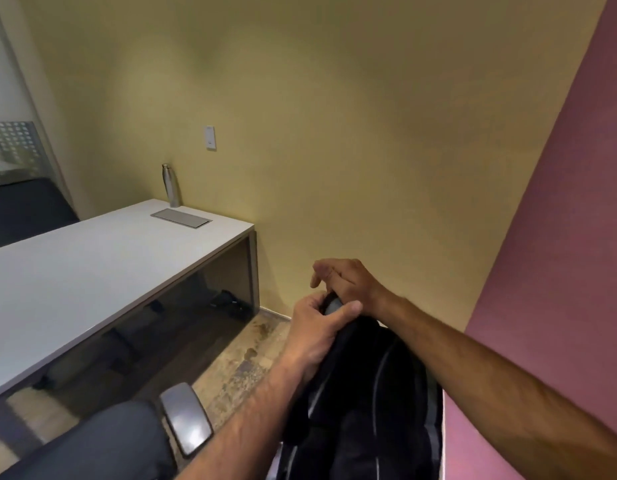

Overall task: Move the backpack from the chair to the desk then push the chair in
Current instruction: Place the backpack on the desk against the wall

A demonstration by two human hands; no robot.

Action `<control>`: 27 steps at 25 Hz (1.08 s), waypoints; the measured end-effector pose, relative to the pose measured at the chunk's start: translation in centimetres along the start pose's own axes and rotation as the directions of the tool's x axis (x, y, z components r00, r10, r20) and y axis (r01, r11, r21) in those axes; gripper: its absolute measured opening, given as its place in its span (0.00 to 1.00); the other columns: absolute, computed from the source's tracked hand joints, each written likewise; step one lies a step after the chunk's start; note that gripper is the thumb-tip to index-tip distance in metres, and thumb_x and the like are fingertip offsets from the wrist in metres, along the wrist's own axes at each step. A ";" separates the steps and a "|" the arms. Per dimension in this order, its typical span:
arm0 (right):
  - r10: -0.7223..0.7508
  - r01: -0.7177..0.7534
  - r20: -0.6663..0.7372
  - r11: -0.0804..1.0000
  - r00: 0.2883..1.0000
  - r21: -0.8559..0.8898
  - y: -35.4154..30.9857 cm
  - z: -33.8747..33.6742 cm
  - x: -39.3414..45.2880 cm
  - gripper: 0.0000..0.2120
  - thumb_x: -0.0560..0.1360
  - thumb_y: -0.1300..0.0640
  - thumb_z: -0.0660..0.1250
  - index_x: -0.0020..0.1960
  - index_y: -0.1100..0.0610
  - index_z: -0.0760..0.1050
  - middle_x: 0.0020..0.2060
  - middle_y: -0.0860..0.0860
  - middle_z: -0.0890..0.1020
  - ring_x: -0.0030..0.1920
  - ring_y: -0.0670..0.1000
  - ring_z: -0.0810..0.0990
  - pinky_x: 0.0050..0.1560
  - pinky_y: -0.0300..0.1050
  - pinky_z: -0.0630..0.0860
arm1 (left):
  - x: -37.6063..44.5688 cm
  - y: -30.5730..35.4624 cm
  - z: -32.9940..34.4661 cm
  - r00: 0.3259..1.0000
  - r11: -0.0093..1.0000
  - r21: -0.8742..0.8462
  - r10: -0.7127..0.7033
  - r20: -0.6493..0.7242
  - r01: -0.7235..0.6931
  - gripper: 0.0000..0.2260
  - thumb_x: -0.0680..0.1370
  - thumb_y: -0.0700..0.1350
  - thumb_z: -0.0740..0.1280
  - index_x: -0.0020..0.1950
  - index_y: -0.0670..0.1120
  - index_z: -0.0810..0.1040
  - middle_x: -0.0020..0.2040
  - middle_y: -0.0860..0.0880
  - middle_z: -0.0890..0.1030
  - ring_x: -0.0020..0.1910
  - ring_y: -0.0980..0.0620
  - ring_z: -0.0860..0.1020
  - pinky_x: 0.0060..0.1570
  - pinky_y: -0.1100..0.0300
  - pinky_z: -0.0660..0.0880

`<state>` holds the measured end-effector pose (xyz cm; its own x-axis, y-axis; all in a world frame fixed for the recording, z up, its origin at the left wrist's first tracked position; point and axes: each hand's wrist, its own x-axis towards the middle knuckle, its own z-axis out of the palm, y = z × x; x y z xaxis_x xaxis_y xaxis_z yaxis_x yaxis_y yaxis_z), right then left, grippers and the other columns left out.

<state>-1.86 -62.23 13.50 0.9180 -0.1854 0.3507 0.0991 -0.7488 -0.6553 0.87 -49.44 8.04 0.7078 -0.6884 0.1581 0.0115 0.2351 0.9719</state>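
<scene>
A black backpack with grey piping hangs upright at the lower middle, to the right of the chair. My left hand grips its top handle. My right hand closes on the same handle from the far side, two fingers sticking out loosely. The chair shows at the bottom left with a dark seat and a grey armrest. The white desk stretches along the left, away from the backpack.
A steel bottle stands at the desk's far corner by a grey cable hatch. The yellow wall is ahead, a pink wall close on the right. Patterned floor lies between desk and backpack. Dark items sit under the desk.
</scene>
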 end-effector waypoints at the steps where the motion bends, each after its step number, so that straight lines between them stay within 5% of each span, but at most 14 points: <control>1: 0.071 -0.064 -0.054 0.989 0.996 0.132 0.9 -0.1 0.0 0.21 0.81 0.42 0.59 0.46 0.57 0.81 0.29 0.42 0.80 0.32 0.41 0.77 0.40 0.40 0.73 | 0.6 -0.2 0.6 1.000 1.000 0.004 0.007 -0.022 -0.007 0.22 0.64 0.57 0.81 0.47 0.42 0.85 0.44 0.42 0.88 0.42 0.46 0.86 0.43 0.57 0.81; 4: 0.258 -0.155 -0.265 0.922 0.929 0.354 5.8 -1.2 -2.1 0.19 0.75 0.37 0.65 0.56 0.50 0.79 0.47 0.49 0.85 0.49 0.48 0.84 0.58 0.54 0.80 | 2.1 -0.9 1.7 0.995 1.000 -0.021 -0.003 -0.100 0.000 0.23 0.70 0.58 0.80 0.41 0.39 0.79 0.36 0.43 0.79 0.35 0.47 0.76 0.37 0.54 0.75; 6: 0.402 -0.258 -0.356 0.885 0.844 0.387 10.4 -2.8 -5.4 0.28 0.70 0.34 0.70 0.65 0.47 0.75 0.62 0.50 0.81 0.65 0.49 0.79 0.71 0.59 0.73 | 3.4 -1.0 1.8 0.989 0.998 -0.055 -0.014 -0.147 0.006 0.22 0.71 0.59 0.76 0.39 0.40 0.78 0.32 0.47 0.77 0.32 0.51 0.74 0.32 0.58 0.73; 9: 0.630 -0.537 -0.152 0.745 0.762 0.396 15.8 -4.1 -11.0 0.61 0.55 0.26 0.75 0.80 0.51 0.58 0.80 0.55 0.63 0.80 0.57 0.60 0.78 0.61 0.60 | 5.2 0.2 2.3 0.988 0.994 -0.101 0.017 -0.152 -0.032 0.18 0.72 0.59 0.73 0.37 0.44 0.77 0.28 0.52 0.75 0.28 0.55 0.72 0.28 0.62 0.71; 12: 0.646 -0.572 0.068 0.616 0.760 0.542 17.9 -2.7 -13.9 0.72 0.49 0.31 0.81 0.83 0.50 0.49 0.82 0.59 0.56 0.81 0.61 0.57 0.78 0.66 0.59 | 7.0 2.2 3.0 0.991 0.989 -0.129 0.050 -0.122 -0.066 0.18 0.71 0.60 0.73 0.36 0.46 0.78 0.28 0.51 0.75 0.28 0.53 0.71 0.29 0.60 0.71; 16: 0.612 -0.475 0.025 0.587 0.791 0.655 18.3 -2.1 -12.5 0.69 0.45 0.39 0.87 0.79 0.51 0.58 0.71 0.56 0.73 0.70 0.58 0.74 0.67 0.59 0.77 | 9.1 5.2 2.4 0.986 0.966 -0.205 0.149 -0.071 -0.160 0.19 0.72 0.59 0.74 0.34 0.44 0.76 0.29 0.45 0.74 0.26 0.50 0.72 0.27 0.61 0.73; 19: 0.614 -0.424 -0.087 0.633 0.784 0.648 17.8 -1.9 -9.9 0.54 0.42 0.47 0.88 0.66 0.53 0.74 0.59 0.53 0.84 0.61 0.54 0.81 0.52 0.43 0.81 | 10.3 6.6 1.4 0.973 0.947 -0.221 0.224 -0.060 -0.232 0.26 0.76 0.57 0.73 0.40 0.33 0.75 0.37 0.37 0.75 0.33 0.43 0.69 0.31 0.59 0.75; 23: 0.660 -0.412 -0.137 0.602 0.738 0.684 16.6 -0.5 -7.6 0.35 0.41 0.54 0.88 0.47 0.58 0.87 0.47 0.55 0.90 0.50 0.55 0.88 0.43 0.42 0.82 | 11.6 7.2 -0.5 0.960 0.939 -0.203 0.281 -0.015 -0.278 0.23 0.77 0.57 0.71 0.38 0.37 0.76 0.31 0.41 0.78 0.27 0.50 0.72 0.28 0.63 0.72; 27: 0.685 -0.343 -0.212 0.579 0.697 0.740 14.8 0.3 -5.2 0.27 0.44 0.63 0.87 0.43 0.63 0.86 0.44 0.59 0.89 0.45 0.59 0.89 0.47 0.52 0.83 | 12.7 6.5 -6.1 0.970 0.966 -0.135 0.232 0.075 -0.220 0.20 0.74 0.60 0.75 0.36 0.46 0.77 0.28 0.50 0.77 0.25 0.54 0.73 0.29 0.61 0.71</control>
<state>-5.04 -72.20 1.81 0.6266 -0.7768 -0.0621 0.0266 0.1010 -0.9945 14.23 -52.46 15.33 0.6361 -0.6649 0.3915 -0.0490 0.4715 0.8805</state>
